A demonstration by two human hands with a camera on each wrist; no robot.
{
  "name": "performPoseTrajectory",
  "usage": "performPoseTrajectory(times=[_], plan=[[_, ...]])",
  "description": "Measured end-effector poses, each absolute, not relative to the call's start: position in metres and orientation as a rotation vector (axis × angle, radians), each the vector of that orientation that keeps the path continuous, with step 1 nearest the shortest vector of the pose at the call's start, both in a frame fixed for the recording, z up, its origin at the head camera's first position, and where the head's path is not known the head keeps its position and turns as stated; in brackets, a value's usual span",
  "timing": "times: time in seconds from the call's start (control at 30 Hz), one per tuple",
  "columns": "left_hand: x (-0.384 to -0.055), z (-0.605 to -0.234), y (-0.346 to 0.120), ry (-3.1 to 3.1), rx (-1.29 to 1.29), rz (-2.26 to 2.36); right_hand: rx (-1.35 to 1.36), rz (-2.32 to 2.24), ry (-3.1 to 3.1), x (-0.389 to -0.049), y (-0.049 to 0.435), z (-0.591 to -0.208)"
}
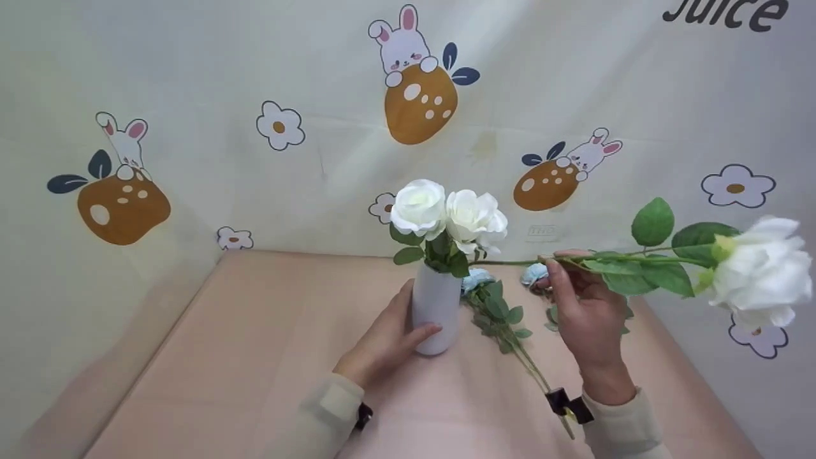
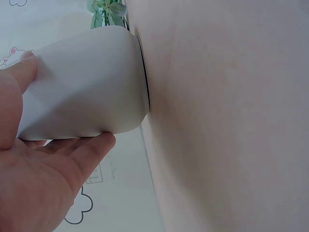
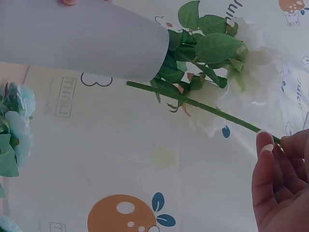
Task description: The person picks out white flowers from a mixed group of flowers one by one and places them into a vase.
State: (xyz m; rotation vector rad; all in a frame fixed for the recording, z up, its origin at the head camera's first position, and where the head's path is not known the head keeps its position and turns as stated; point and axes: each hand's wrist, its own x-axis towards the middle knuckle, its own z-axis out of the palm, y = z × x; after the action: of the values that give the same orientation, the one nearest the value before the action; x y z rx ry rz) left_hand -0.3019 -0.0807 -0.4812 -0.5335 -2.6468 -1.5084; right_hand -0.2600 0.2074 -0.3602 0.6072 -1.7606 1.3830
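Observation:
A white vase (image 1: 436, 312) stands upright on the table, and my left hand (image 1: 398, 331) grips its side, thumb across the front. Two white roses (image 1: 419, 207) with green leaves rise from its mouth. My right hand (image 1: 590, 312) pinches the green stem (image 3: 207, 108) of another white rose (image 1: 762, 271), held nearly level in the head view with the bloom out to the right. The cut end of that stem points left, close beside the vase mouth in the right wrist view. In the left wrist view the fingers (image 2: 94, 150) wrap the vase near its base.
Blue roses (image 1: 477, 279) with long stems lie on the pink table (image 1: 255, 357), right of the vase. Another blue flower (image 1: 534, 274) lies behind my right hand. A pale printed cloth backdrop (image 1: 319, 166) hangs just behind the table's far edge.

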Motion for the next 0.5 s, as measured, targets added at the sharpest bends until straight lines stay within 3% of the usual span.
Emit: performPoseTrajectory(times=[0.5], plan=[[-0.304,-0.482,-0.08,-2.661,-0.515,-1.528,0.658,1.596,-1.511,-0.248,0.204,-0.352]])
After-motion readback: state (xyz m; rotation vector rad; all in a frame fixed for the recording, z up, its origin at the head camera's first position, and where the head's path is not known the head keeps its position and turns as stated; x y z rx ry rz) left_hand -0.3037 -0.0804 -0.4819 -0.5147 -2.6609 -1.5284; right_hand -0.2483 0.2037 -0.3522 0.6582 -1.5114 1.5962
